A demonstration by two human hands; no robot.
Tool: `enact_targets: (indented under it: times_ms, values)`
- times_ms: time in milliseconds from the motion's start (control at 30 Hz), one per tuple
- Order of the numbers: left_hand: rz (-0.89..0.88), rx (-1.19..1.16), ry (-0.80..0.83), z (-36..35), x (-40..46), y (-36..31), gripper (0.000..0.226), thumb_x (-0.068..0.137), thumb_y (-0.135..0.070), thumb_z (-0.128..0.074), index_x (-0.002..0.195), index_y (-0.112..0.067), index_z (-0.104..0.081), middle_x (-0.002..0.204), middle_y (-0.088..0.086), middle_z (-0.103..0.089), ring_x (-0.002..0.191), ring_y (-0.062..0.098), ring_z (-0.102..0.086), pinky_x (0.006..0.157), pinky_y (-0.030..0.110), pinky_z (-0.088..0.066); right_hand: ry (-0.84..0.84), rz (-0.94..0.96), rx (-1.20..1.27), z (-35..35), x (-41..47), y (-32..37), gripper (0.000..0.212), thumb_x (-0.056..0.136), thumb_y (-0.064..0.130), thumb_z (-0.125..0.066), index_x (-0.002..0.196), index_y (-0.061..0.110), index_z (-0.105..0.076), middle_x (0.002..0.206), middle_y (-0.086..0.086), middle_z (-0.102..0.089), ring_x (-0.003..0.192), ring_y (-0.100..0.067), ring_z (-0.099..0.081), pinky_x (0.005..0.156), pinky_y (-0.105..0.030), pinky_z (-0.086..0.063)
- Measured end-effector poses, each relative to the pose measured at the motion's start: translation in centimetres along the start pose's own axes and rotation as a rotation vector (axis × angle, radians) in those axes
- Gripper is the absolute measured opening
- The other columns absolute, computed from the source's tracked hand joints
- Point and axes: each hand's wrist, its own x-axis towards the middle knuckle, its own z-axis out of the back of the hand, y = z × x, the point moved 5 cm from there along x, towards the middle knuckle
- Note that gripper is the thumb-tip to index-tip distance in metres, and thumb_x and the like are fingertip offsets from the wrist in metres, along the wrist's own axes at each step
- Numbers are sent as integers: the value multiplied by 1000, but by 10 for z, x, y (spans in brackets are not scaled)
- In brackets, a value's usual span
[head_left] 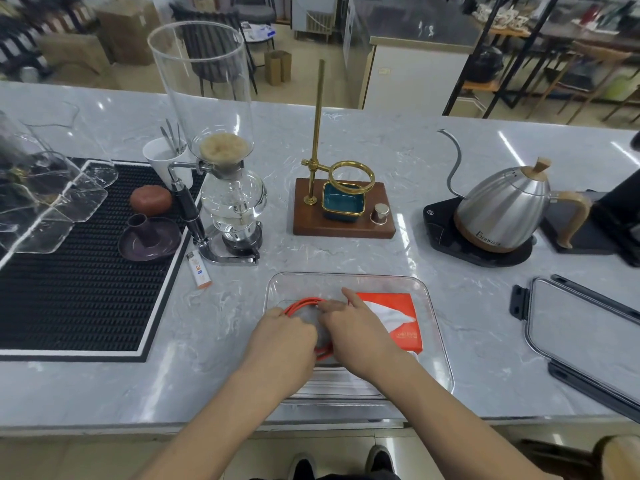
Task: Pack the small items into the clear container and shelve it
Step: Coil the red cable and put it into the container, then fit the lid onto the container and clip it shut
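Note:
A clear rectangular container (437, 327) sits on the marble counter in front of me. Inside it on the right lies an orange tissue pack (398, 311). A coiled orange cable (304, 302) lies in the container's left half. My left hand (282, 337) grips the coil's left side. My right hand (356, 327) pinches the coil's top right with thumb and fingers, its index finger stretched out. The hands hide the lower part of the coil. A white and orange lighter (198, 270) lies on the counter left of the container. The container's lid (581, 336) rests at the right.
A black bar mat (86, 289) with glassware and a purple dish covers the left. A siphon coffee maker (225, 188) stands behind the lighter. A wooden dripper stand (343, 211) and a steel kettle (502, 216) on its base stand further back.

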Motion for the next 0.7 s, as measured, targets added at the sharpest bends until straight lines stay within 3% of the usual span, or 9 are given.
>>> enact_targets:
  times_ms: [233,367,467,567,700]
  values:
    - [71,-217,-108,21,-5,5,24,93,-26,-43,110,-20,-60,116,1,-66,109,25,-59,85,33,-40,-164,-31,133,14,-11,-3,36,74,3,-55,107,13,-67,112,-5,-66,110,-23,-62,119,-33,-6]
    - [79,-373,-340,33,-8,10,24,87,-31,-45,89,-21,-67,89,-2,-69,87,24,-66,71,34,-47,-366,-61,197,29,-24,-9,35,73,12,-45,98,17,-69,96,0,-69,97,-21,-66,114,-38,-28]
    - [103,-424,-446,36,-8,15,28,84,-36,-43,85,-24,-68,85,-7,-69,85,21,-65,76,34,-47,-429,-98,230,40,-36,-18,35,84,22,-41,108,17,-66,112,-1,-67,114,-23,-60,117,-38,-25]
    - [91,-434,-511,44,-9,11,39,87,-43,-45,105,-20,-71,112,-1,-72,109,23,-65,97,35,-40,-481,-160,231,48,-54,-30,42,88,36,-52,124,17,-62,138,-7,-59,133,-27,-50,118,-40,-24]
    - [109,-439,-410,47,-1,0,64,92,-59,-35,142,-23,-51,153,2,-46,145,23,-38,120,45,-25,-470,-252,245,56,-78,-50,67,95,57,-33,150,19,-37,161,-6,-28,150,-22,-22,123,-44,-14]
